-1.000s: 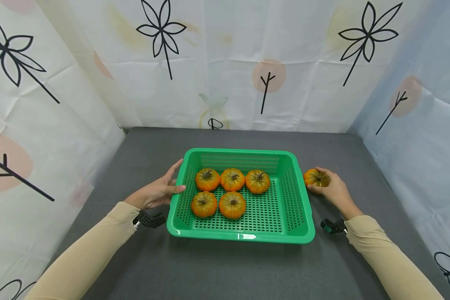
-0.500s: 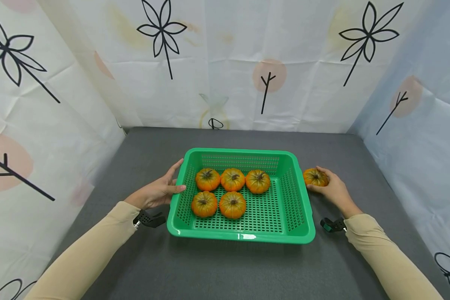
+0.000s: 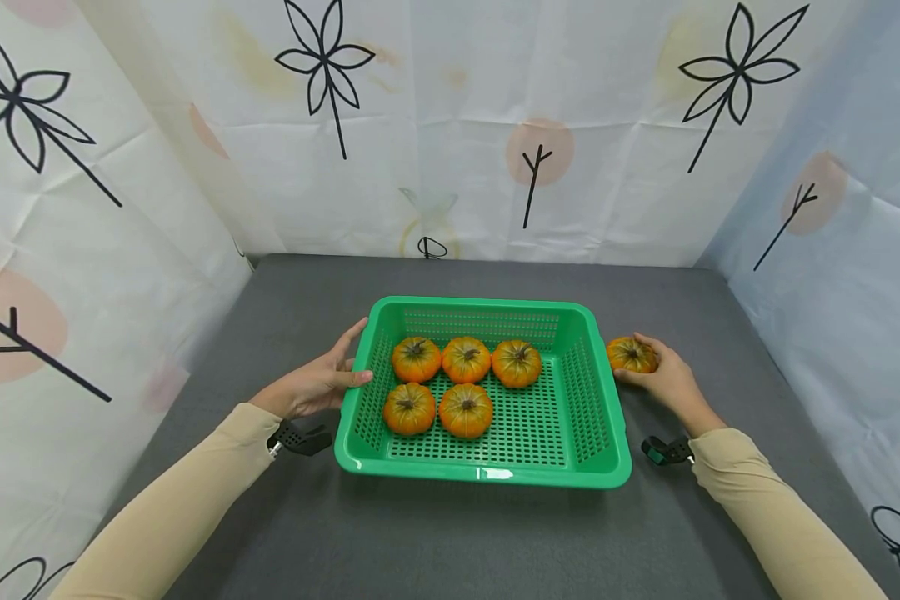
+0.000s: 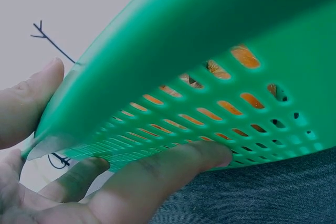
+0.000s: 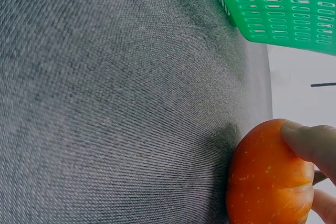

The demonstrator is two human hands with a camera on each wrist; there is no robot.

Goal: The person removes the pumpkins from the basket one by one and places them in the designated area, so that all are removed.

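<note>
A green plastic basket (image 3: 495,475) with slotted walls holds several small orange pumpkins. Three stand in its back row, among them a pumpkin (image 3: 516,363); two more form the front row, including a pumpkin (image 3: 466,410). My left hand (image 3: 318,383) grips the basket's left side, thumb over the rim and fingers along the outer wall, as the left wrist view shows. Right of the basket, my right hand (image 3: 667,379) holds another small pumpkin (image 5: 270,177) with thumb and fingers near its stem. That pumpkin is at the table surface; its far underside is hidden.
A dark grey cloth-covered table (image 3: 450,542) lies under everything. White printed curtains (image 3: 450,125) enclose it at the back and on both sides. Each wrist wears a black strap, such as the left strap (image 3: 300,437).
</note>
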